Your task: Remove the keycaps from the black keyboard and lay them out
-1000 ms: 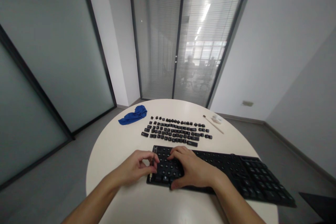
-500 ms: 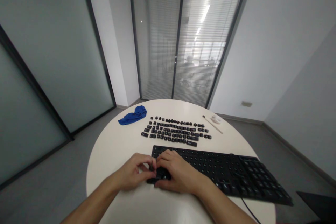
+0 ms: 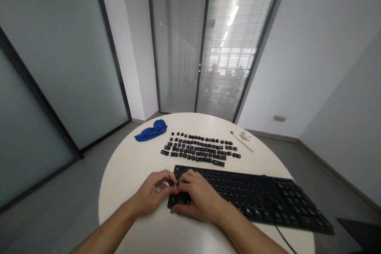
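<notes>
Smooth rounded tabletop [image 3: 127, 170], long keyboard [image 3: 233, 188], curled fingers [image 3: 187, 177]

White walls [image 3: 321, 67], grey floor [image 3: 294, 160], slatted blinds [image 3: 181, 55]

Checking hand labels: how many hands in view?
2: left hand beside the left end of the keyboard, pinching a thin tool; right hand over that same end. None looks hidden.

Kbd [image 3: 253, 191] & keycaps [image 3: 218, 163] blk, cloth [image 3: 151, 131] blue, tabletop [image 3: 133, 162] cream, brush [image 3: 242, 142] beige w/ dk tip [image 3: 231, 132], blinds [image 3: 180, 55] horiz-striped.
</notes>
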